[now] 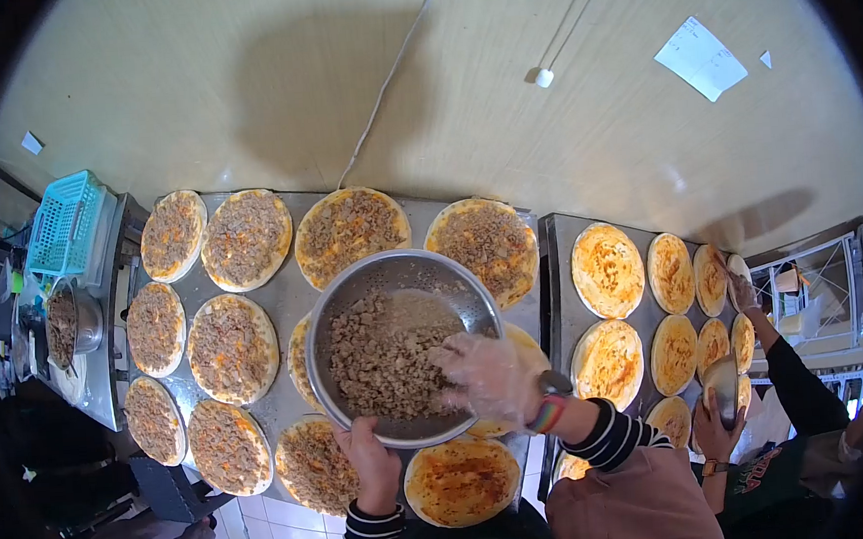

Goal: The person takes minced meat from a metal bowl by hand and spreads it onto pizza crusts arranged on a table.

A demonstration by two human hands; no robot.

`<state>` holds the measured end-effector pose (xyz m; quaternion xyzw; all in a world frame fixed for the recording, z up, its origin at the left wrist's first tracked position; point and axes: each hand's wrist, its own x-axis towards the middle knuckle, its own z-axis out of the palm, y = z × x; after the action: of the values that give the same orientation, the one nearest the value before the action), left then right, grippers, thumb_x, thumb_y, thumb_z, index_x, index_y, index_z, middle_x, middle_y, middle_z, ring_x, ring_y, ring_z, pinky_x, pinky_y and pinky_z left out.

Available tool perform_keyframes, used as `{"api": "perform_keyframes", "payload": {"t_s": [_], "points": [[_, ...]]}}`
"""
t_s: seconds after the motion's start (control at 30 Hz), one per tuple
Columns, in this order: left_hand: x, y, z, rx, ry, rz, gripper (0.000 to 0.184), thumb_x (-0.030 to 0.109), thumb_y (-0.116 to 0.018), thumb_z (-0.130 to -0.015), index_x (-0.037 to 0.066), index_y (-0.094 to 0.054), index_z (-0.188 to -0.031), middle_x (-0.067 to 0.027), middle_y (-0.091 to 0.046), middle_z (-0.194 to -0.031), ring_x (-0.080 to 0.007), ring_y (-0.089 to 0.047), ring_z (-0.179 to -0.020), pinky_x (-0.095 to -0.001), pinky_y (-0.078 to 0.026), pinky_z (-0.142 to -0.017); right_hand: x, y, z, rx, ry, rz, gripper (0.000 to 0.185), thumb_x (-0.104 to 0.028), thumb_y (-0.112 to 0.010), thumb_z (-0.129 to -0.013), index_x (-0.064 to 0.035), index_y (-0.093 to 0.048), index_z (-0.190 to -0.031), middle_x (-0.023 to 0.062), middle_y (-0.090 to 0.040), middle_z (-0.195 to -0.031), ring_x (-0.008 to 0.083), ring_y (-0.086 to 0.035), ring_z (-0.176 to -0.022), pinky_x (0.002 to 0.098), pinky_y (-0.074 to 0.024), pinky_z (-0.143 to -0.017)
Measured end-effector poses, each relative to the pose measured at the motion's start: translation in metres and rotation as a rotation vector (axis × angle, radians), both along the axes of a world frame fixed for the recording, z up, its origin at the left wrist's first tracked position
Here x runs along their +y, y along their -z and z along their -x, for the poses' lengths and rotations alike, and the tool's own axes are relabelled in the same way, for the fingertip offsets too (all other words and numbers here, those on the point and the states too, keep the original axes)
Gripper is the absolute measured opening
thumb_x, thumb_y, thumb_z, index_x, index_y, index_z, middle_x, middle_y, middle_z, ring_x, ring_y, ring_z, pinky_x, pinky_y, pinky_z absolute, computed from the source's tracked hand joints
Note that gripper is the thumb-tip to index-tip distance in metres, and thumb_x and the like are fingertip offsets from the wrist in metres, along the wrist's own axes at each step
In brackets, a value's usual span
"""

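Observation:
A large metal bowl (493, 300) partly filled with cooked ground meat (378, 362) is in front of me, above the pizzas. My left hand (369, 461) grips its near rim from below. Inside the bowl, on its right side, my right hand (487, 373) is in a clear plastic glove, its curled fingers in the meat. A flat round with red sauce only (462, 480) lies just below the bowl. Rounds topped with meat, such as one pizza (234, 348), surround it on the left and behind. The bowl hides parts of some rounds.
The metal table (289, 204) meets a wall at the back. On a second table (554, 252) to the right are several sauced rounds (607, 271), where a co-worker's hand (723, 425) holds another bowl (721, 390). A turquoise basket (63, 228) and a pot of meat (87, 320) stand left.

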<state>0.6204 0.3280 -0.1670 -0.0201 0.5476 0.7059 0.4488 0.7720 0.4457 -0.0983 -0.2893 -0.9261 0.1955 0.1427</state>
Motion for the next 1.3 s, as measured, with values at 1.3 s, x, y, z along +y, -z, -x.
{"api": "perform_keyframes", "payload": {"t_s": [1.3], "points": [[-0.005, 0.027, -0.026, -0.076, 0.180, -0.078, 0.053, -0.006, -0.037, -0.069, 0.008, -0.038, -0.121, -0.0101, -0.048, -0.105, -0.0207, -0.053, -0.091, -0.0334, -0.052, -0.075, 0.068, 0.019, -0.045, 0.168, 0.329, 0.780, 0.018, -0.013, -0.061, -0.077, -0.0056, -0.064, -0.092, 0.0105, -0.064, -0.073, 0.0172, -0.061, -0.061, 0.0289, -0.0490, -0.054]]}}
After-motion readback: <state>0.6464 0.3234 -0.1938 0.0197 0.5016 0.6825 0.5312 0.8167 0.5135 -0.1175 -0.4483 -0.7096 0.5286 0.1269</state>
